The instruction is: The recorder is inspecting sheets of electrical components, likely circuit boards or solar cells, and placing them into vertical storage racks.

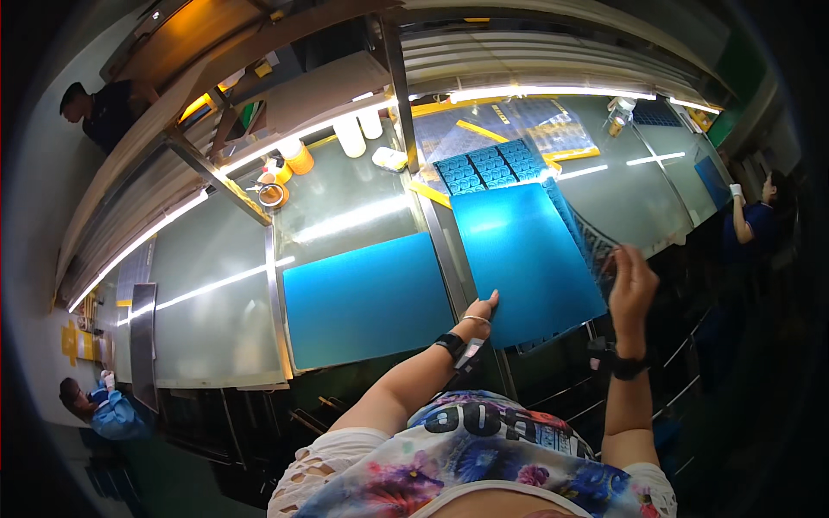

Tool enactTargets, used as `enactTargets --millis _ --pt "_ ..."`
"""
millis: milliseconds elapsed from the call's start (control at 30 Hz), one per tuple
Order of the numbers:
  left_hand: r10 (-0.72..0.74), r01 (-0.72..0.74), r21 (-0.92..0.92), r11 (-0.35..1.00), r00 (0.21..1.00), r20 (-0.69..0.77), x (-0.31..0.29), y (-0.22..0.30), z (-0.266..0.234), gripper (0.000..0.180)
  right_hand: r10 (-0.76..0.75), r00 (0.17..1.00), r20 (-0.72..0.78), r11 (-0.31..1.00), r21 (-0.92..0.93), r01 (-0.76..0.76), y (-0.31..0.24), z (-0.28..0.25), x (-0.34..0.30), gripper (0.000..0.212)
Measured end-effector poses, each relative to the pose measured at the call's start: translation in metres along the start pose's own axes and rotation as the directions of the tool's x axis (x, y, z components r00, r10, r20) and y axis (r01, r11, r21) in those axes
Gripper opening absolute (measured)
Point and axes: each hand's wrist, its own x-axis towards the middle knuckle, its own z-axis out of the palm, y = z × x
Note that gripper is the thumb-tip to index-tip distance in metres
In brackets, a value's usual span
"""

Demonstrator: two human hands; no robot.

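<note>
A glossy blue sheet (pixel 522 259) lies in front of me, partly over a stack of blue sheets with a dark pattern (pixel 488 166). My left hand (pixel 481 314) holds its near left edge, thumb on top and the other fingers mostly hidden. At the right, my right hand (pixel 633 281) pinches the edge of a thin dark patterned sheet (pixel 594 237), which curves up from beside the blue sheet's right edge. A second plain blue sheet (pixel 367 298) lies flat on the table to the left, apart from both hands.
Bottles (pixel 349 136), an orange jar (pixel 296 157) and a tape roll (pixel 273 196) stand at the back left of the glass-topped table (pixel 211 319). A metal post (pixel 399 86) rises behind. Yellow-edged clear film (pixel 553 125) lies at the back. Co-workers are at the left and right (pixel 760 216).
</note>
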Motion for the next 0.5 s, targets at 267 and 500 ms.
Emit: enactTargets --millis 267,500 --pt "0.041 -0.044 0.13 0.991 0.999 0.024 -0.004 0.015 -0.018 0.066 -0.368 0.841 0.396 0.878 -0.149 0.455 -0.062 -0.034 0.016 0.024" --pt "0.352 -0.103 -0.422 0.901 0.743 0.569 -0.054 0.135 -0.129 0.081 -0.058 0.782 0.621 0.998 0.014 0.063 0.011 -0.009 -0.058 0.024"
